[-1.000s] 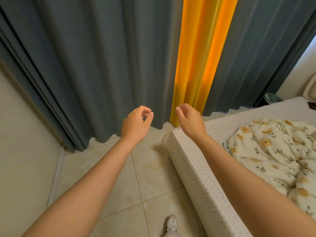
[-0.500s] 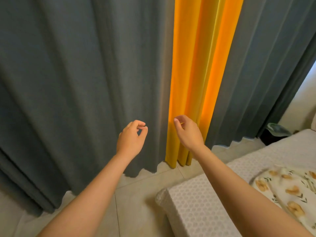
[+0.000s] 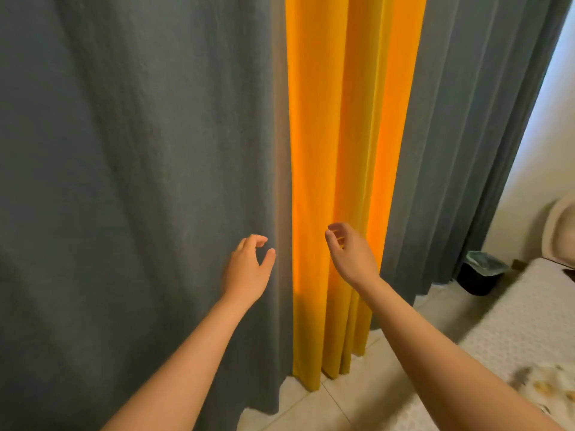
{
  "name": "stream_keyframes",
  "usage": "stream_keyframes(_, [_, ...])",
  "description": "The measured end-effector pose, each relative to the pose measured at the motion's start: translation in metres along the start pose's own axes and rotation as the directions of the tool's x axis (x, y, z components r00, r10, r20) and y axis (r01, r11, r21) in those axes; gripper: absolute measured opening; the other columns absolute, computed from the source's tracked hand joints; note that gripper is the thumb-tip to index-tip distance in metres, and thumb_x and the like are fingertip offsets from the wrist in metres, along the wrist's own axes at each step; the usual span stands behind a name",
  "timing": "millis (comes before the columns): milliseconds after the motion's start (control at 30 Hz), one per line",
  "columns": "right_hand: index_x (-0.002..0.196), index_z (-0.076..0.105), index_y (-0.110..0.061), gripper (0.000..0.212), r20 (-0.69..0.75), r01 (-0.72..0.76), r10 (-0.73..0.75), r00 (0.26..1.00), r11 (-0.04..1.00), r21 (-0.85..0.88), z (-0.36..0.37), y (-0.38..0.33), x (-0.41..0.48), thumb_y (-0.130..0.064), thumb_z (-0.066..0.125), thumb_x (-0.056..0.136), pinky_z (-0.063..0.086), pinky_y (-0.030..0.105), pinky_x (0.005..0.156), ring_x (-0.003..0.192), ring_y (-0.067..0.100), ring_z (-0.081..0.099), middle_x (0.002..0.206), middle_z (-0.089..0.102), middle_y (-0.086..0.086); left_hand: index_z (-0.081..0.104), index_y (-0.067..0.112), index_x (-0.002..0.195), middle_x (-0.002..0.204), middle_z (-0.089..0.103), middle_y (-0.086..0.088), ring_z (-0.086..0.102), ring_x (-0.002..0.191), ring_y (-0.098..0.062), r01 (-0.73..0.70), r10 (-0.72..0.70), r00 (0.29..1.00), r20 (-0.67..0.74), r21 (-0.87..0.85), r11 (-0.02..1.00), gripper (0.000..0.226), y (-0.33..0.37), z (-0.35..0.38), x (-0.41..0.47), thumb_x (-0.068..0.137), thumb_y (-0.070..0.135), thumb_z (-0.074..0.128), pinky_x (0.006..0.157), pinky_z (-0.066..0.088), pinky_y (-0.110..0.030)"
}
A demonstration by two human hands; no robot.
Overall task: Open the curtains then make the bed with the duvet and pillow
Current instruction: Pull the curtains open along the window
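Closed curtains fill the view: a grey-blue left panel [image 3: 140, 181], an orange-yellow strip [image 3: 336, 150] in the middle and a grey-blue right panel [image 3: 460, 150]. My left hand [image 3: 247, 270] is raised in front of the left panel's inner edge, fingers curled and apart, holding nothing. My right hand [image 3: 351, 253] hovers in front of the orange strip, also open and empty. At the lower right lies the white mattress [image 3: 513, 331] with a corner of the floral duvet [image 3: 547, 387] on it. No pillow is in sight.
A dark waste bin [image 3: 480, 275] with a liner stands on the tiled floor [image 3: 311, 409] by the right wall. A beige rounded object [image 3: 560, 231] shows at the right edge, beyond the mattress.
Both hands have risen and come nearer to the curtains, spreading a little apart. The view has tilted up, so the bed has slid toward the lower right corner.
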State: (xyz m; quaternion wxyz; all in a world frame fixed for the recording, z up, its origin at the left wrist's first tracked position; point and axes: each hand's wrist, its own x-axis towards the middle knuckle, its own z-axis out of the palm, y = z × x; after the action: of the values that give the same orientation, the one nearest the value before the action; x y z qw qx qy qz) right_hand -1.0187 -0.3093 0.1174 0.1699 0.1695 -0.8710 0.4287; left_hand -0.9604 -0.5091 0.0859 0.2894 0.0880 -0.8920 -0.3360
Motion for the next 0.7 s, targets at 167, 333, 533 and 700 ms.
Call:
stream_keyframes(167, [0.131, 0.053, -0.018, 0.040, -0.061, -0.011, 0.010, 0.998, 1.000, -0.013, 0.016, 0.019, 0.084, -0.041, 0.045, 0.099, 0.052, 0.031, 0.084, 0.109, 0.017, 0.059, 0.125, 0.061, 0.001, 0.046, 0.025, 0.130, 0.137, 0.048, 0.005, 0.054, 0.110, -0.011, -0.024, 0.024, 0.999, 0.037, -0.005, 1.000, 0.037, -0.009, 0.030, 0.083, 0.095, 0.039, 0.052, 0.080, 0.043, -0.029])
stream_keyframes(333, [0.139, 0.046, -0.016, 0.050, -0.098, -0.009, 0.004, 0.995, 0.999, -0.049, 0.030, 0.056, 0.176, -0.043, 0.048, 0.097, 0.049, 0.039, 0.096, 0.123, 0.020, 0.052, 0.138, 0.053, 0.004, 0.021, 0.024, 0.150, 0.158, 0.023, 0.001, 0.033, 0.140, -0.023, -0.038, 0.037, 0.997, -0.061, -0.003, 0.999, 0.068, -0.006, 0.067, 0.161, 0.093, 0.039, 0.056, 0.106, 0.037, -0.039])
stream_keyframes(533, [0.154, 0.012, -0.018, 0.111, -0.201, -0.049, 0.054, 0.978, 0.998, 0.026, 0.034, 0.103, 0.273, -0.071, 0.064, 0.071, 0.027, 0.045, 0.117, 0.146, 0.024, 0.020, 0.160, 0.020, 0.005, -0.001, 0.016, 0.154, 0.163, 0.001, -0.006, 0.005, 0.149, -0.024, 0.018, -0.023, 0.958, -0.287, -0.021, 1.000, 0.112, 0.012, 0.118, 0.238, 0.077, 0.053, 0.071, 0.118, 0.014, -0.044])
stream_keyframes(700, [0.154, 0.002, -0.014, 0.132, -0.240, -0.094, 0.106, 0.965, 0.994, 0.060, 0.043, 0.150, 0.353, -0.074, 0.071, 0.058, 0.019, 0.047, 0.120, 0.149, 0.025, 0.008, 0.162, 0.009, 0.007, -0.004, 0.015, 0.154, 0.163, -0.001, -0.004, 0.004, 0.150, -0.024, 0.071, -0.072, 0.942, -0.329, -0.015, 0.997, 0.122, 0.012, 0.167, 0.304, 0.070, 0.060, 0.072, 0.120, 0.010, -0.046])
